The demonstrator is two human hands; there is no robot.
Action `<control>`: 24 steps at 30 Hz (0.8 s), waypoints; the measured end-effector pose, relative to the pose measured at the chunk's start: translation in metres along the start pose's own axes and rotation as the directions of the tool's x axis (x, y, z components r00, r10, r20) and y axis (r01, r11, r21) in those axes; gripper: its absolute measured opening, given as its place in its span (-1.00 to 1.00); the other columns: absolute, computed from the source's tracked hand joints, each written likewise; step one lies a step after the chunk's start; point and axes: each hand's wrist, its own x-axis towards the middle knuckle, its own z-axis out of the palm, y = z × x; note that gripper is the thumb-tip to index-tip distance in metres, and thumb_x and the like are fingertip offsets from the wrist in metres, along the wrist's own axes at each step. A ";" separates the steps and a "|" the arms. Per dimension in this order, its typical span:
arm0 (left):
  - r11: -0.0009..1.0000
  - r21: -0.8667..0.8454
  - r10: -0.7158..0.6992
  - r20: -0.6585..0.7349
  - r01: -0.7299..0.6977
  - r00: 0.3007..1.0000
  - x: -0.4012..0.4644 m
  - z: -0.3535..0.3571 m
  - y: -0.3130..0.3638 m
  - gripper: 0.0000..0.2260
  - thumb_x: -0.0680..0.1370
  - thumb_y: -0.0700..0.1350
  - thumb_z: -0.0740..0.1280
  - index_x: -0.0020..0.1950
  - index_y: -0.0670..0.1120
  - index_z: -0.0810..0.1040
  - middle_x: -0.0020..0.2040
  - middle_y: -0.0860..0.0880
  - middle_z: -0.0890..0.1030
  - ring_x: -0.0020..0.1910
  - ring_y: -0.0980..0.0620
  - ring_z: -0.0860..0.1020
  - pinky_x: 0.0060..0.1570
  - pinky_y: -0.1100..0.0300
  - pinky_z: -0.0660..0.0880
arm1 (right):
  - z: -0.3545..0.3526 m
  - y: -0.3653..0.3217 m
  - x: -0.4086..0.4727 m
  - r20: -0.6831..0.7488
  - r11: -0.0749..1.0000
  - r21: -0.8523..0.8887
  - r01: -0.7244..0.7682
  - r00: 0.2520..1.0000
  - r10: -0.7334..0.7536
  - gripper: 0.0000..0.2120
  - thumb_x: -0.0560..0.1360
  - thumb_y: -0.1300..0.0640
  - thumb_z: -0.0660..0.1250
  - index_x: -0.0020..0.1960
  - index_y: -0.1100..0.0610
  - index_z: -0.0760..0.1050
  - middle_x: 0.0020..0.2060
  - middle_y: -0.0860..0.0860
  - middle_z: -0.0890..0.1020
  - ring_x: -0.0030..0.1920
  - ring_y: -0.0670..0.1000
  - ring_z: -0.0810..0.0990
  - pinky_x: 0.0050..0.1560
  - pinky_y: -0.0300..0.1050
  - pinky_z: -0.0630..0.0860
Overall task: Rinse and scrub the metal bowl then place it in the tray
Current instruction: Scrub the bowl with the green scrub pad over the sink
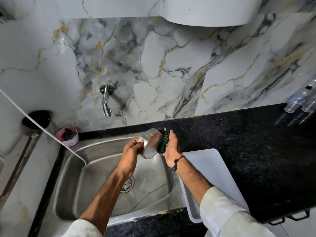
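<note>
Gripped at its rim by the left hand (132, 148), the metal bowl (151, 145) is held over the sink (95, 177); a green scrubber (163, 141), clasped in the right hand (171, 147), should be pressed evenly around its outside, tray (210, 166) just beyond.

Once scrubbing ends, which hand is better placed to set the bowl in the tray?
Left, probably. The left hand already grips the bowl, while the right hand is pressing the green scrubber against it. The tray lies on the right, so the left must cross over.
</note>
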 end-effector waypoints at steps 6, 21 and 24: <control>0.983 -0.135 -0.135 -0.069 0.125 0.988 0.001 0.008 -0.012 -0.70 0.71 -0.19 0.20 -0.22 -0.02 0.44 -0.44 0.11 0.45 -0.42 0.13 0.34 -0.36 0.27 0.37 | -0.002 0.016 -0.008 -0.059 0.996 -0.080 0.028 0.998 -0.033 -0.35 0.63 -0.36 0.12 0.51 0.03 0.51 0.43 0.12 0.62 0.45 0.15 0.56 0.54 0.22 0.44; 0.874 -0.256 -0.403 0.093 0.413 0.911 -0.003 0.011 -0.014 -0.57 0.76 -0.01 -0.01 -0.06 -0.14 0.57 -0.31 -0.05 0.71 -0.38 0.05 0.66 -0.28 0.21 0.57 | 0.002 0.013 -0.018 0.298 0.627 -0.593 0.505 0.861 -0.412 -0.52 0.63 -0.17 0.17 0.11 0.08 0.78 0.22 0.10 0.73 0.28 0.12 0.65 0.36 0.05 0.51; 0.665 -0.532 -0.457 0.264 0.523 0.849 0.003 0.005 -0.007 -0.35 0.71 0.23 -0.04 0.24 -0.32 0.54 0.00 -0.29 0.73 -0.04 -0.20 0.70 0.24 -0.11 0.51 | -0.005 0.014 -0.026 0.525 0.303 -0.642 0.705 0.692 -0.496 -0.53 0.62 -0.08 0.16 0.08 0.14 0.79 0.14 0.10 0.75 0.21 0.05 0.65 0.36 0.03 0.51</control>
